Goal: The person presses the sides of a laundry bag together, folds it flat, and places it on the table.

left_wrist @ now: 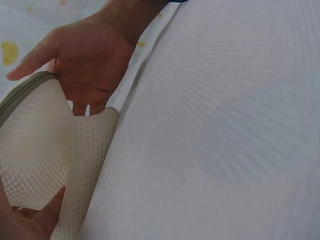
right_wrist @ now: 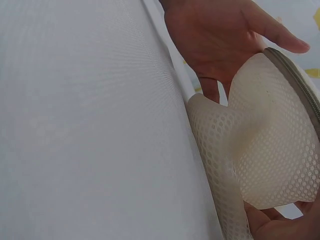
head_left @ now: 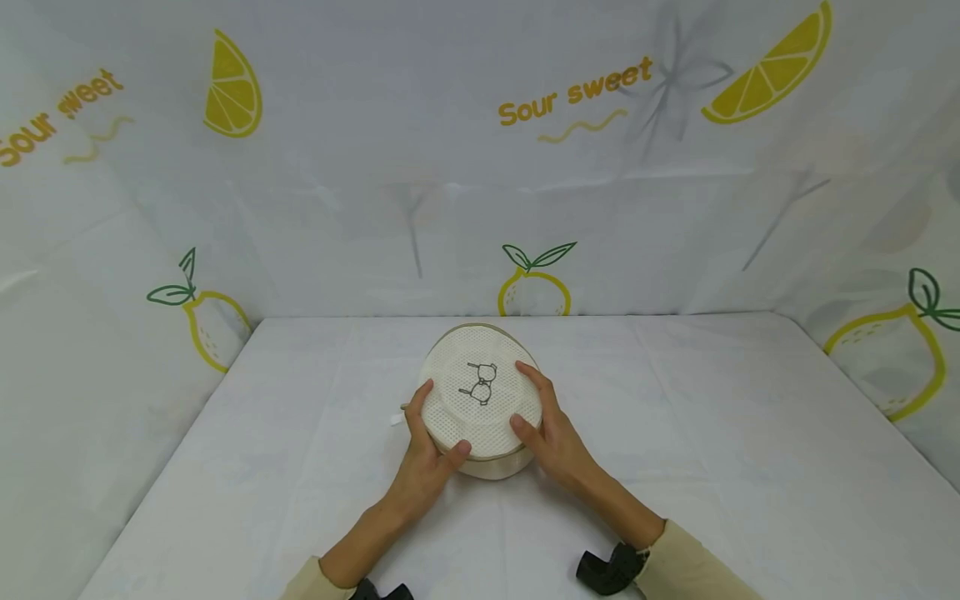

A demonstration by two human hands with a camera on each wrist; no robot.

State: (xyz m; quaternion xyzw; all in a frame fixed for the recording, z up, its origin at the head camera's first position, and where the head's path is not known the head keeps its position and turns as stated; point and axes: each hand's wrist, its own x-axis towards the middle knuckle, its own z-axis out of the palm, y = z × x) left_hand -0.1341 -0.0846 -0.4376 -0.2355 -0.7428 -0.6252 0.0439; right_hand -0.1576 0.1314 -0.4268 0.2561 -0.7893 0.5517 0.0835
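A round cream mesh laundry bag (head_left: 487, 433) with a dark outline drawing on its top stands over the table, between the two hands. The left hand (head_left: 424, 468) grips its left side, with the thumb on the lid's near edge. On the right, the right hand (head_left: 557, 440) holds it with thumb and fingers at the rim. A greenish zipper (right_wrist: 296, 82) runs around the rim. In the left wrist view, the mesh side wall (left_wrist: 90, 140) is creased and bends inward. Some fingers are hidden behind the bag.
A white cloth covers the table (head_left: 712, 433). Behind it hangs a white curtain (head_left: 360, 167) printed with lemons and lettering. A small white tag (head_left: 396, 419) sticks out at the bag's left. Black devices (head_left: 611, 570) are worn at the wrists.
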